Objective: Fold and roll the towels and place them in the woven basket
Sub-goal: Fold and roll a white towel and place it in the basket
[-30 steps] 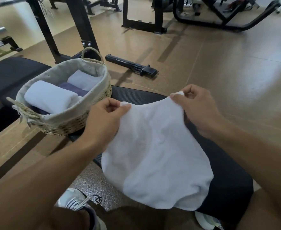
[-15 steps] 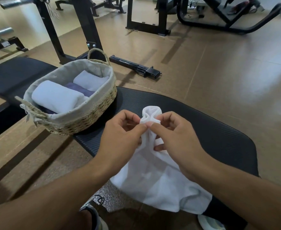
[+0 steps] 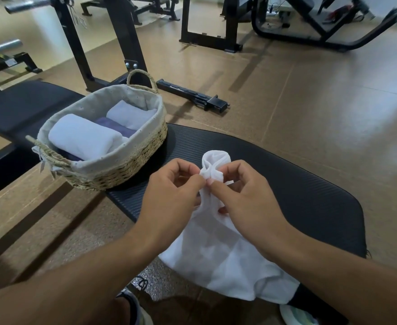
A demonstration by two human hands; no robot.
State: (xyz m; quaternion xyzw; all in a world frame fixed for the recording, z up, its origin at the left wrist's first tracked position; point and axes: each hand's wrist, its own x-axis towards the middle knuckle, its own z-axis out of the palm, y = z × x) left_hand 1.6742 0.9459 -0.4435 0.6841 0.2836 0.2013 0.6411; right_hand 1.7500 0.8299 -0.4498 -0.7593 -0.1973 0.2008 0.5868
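A white towel (image 3: 218, 256) lies on the black padded bench (image 3: 298, 195) in front of me, its lower part hanging over the near edge. My left hand (image 3: 169, 195) and my right hand (image 3: 246, 198) are side by side and both pinch the towel's two top corners together, so a small loop of cloth stands up above my fingers. The woven basket (image 3: 122, 170) with its grey liner sits on the bench to the left. It holds two rolled white towels (image 3: 82, 137) and a purple towel (image 3: 113, 125) between them.
Black gym frames (image 3: 127, 43) stand behind the basket, and a black metal bar (image 3: 192, 95) lies on the brown floor beyond it. A second black bench (image 3: 24, 106) runs off to the left. My shoes (image 3: 136, 308) show at the bottom.
My hands, which held the towel's top corners apart and spread the cloth wide, have come together in the middle. The towel is now doubled lengthwise and bunched at the top.
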